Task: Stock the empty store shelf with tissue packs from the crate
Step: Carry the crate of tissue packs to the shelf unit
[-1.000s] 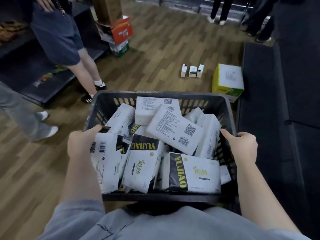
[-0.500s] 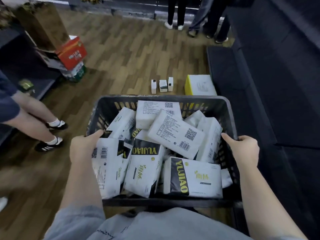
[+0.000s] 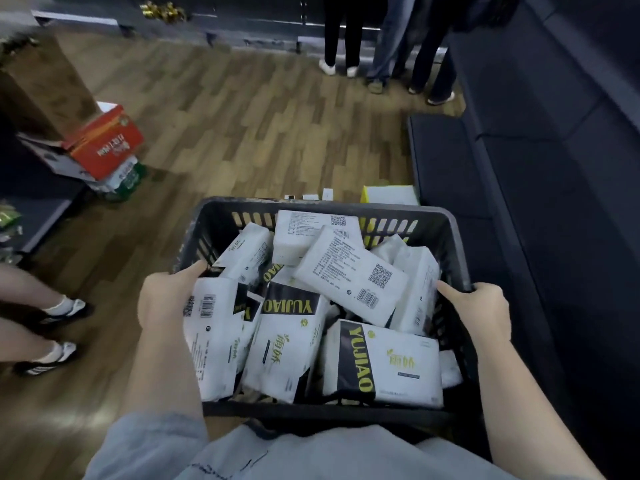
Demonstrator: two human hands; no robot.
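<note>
Wood-patterned flooring (image 3: 263, 133) fills the background, with a dark empty shelf unit (image 3: 554, 168) running along the right side. A dark plastic crate (image 3: 325, 207) is held up in front of the body, well apart from the floor. Its left rim is gripped by the left hand (image 3: 166, 299), thumb laid inside against a pack, and its right rim is gripped by the right hand (image 3: 481, 310), fingers curled over the edge. White tissue packs (image 3: 349, 275) with black and yellow labels are piled loosely inside the crate, some flat, some tilted. A stack of red and white boxes (image 3: 104, 147) is seen at the left, a yellow box (image 3: 389, 195) just beyond the crate, and several people's legs (image 3: 388, 46) at the far end.
</note>
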